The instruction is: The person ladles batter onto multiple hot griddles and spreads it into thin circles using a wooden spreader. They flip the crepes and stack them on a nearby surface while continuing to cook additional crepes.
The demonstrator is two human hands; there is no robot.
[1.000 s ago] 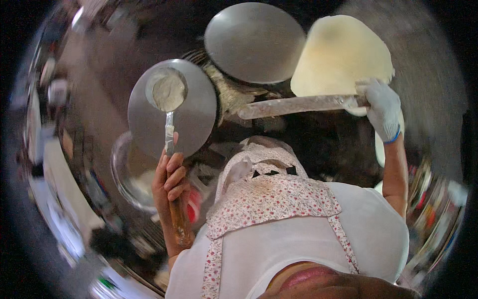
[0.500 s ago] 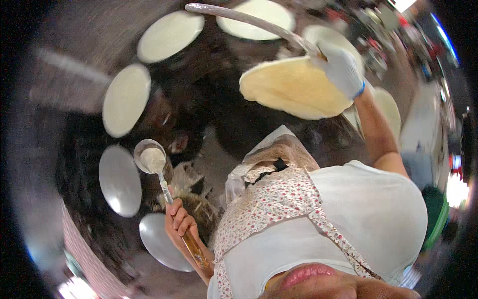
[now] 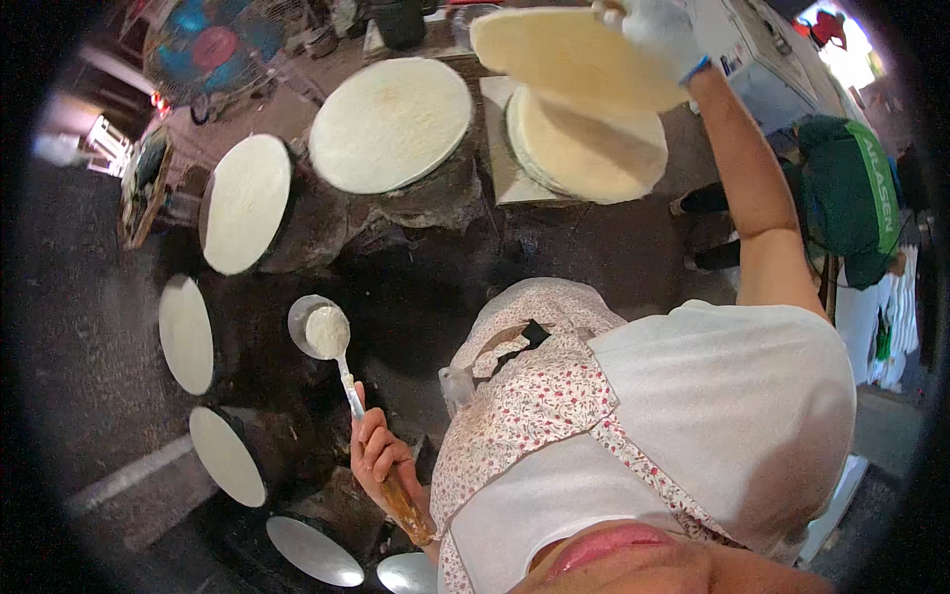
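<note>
My left hand (image 3: 379, 450) is wrapped around the brown handle of a ladle (image 3: 327, 330). Pale batter fills part of its bowl. My right hand (image 3: 658, 38), in a white glove, grips the edge of a thin round flatbread (image 3: 569, 54). The grip's finger detail is blurred, and a short end of some tool pokes out beside it. Beneath that sheet lies a stack of similar flatbreads (image 3: 604, 158) on a pale board (image 3: 500, 148). Left of the stack is a round griddle plate (image 3: 391, 124) coated in pale batter.
More round plates curve down the left: a pale-coated one (image 3: 245, 203), others (image 3: 186, 335) (image 3: 228, 455), and a shiny bare plate (image 3: 315, 549). A fan (image 3: 208, 49) and a dark bucket (image 3: 398, 22) stand at the back. A person in green (image 3: 846, 188) is at the right.
My right hand has carried the flatbread up and away, over the stack. The view has turned, so the plates sit differently. The ladle stays in my left hand; the long tool is mostly out of sight.
</note>
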